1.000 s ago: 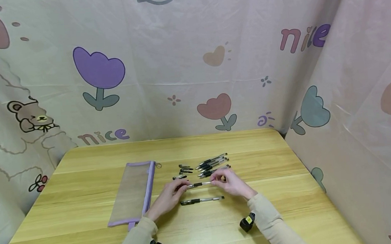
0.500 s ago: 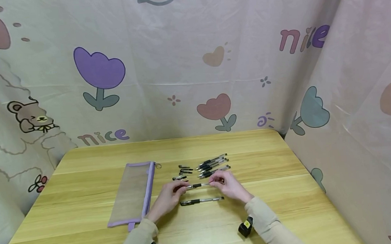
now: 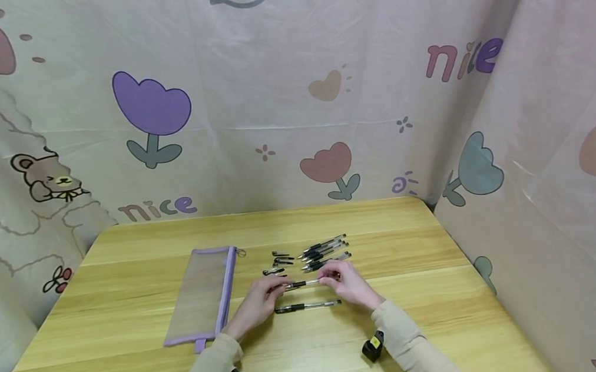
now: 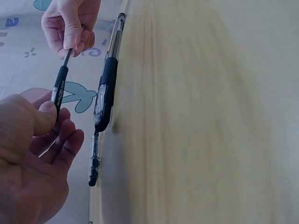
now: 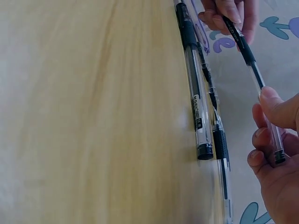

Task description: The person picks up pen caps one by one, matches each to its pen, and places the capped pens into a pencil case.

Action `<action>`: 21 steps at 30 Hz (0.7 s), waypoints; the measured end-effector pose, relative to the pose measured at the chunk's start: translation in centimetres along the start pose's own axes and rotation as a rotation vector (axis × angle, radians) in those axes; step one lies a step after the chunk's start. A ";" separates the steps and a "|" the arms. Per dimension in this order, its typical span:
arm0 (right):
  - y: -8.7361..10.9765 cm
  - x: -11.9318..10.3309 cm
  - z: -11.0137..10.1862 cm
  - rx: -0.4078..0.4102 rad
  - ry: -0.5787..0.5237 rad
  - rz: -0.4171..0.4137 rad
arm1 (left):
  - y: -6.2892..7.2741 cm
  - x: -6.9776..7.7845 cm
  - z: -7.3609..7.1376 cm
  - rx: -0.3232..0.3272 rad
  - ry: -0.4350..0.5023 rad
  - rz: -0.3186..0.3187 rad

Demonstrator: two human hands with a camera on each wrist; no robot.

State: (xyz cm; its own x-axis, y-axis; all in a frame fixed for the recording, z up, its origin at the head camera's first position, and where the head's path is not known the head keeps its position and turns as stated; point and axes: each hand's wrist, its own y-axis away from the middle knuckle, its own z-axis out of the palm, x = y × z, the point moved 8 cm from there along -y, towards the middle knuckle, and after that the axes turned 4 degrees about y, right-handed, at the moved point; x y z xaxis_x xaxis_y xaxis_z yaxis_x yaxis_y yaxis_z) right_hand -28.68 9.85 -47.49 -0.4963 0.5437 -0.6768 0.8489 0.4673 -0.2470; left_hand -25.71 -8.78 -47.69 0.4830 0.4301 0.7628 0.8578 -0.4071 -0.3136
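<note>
Both hands hold one black gel pen [image 3: 305,283] level above the table. My left hand [image 3: 259,301] pinches its grip end between thumb and fingers; those fingers hide that tip, so I cannot tell whether a cap is on it. At the clear barrel's rear end, my right hand [image 3: 350,283] pinches with thumb and fingers, and the black end plug [image 5: 279,156] shows by its palm. Nearer to me, a second gel pen [image 3: 308,307] with its cap on lies flat on the wood, parallel to the held one.
Beyond the hands lie several uncapped pens [image 3: 326,249] in a row, with several loose black caps [image 3: 282,260] left of them. A mesh pencil case [image 3: 201,295] with purple edging lies on the left of the wooden table [image 3: 124,272]. Printed curtains [image 3: 247,96] surround the table.
My right hand has shifted slightly left and nearer to me, with the pen moving a little along. The left hand has hardly moved; both keep their pinch.
</note>
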 end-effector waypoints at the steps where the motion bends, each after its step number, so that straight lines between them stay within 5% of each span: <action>1: 0.0 0.0 0.0 -0.005 -0.009 0.005 | 0.0 0.0 0.0 -0.008 0.002 0.002; 21: 0.8 2.4 -0.9 -0.086 -0.052 0.134 | 0.5 -1.8 -0.6 -0.035 0.006 -0.123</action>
State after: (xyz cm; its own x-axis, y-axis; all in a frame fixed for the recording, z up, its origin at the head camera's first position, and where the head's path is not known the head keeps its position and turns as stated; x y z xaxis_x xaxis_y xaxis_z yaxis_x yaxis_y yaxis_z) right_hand -29.38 12.16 -48.66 -0.3678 0.5693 -0.7353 0.8871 0.4520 -0.0938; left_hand -26.25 -10.24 -48.92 0.3735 0.4734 0.7978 0.9038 -0.3794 -0.1981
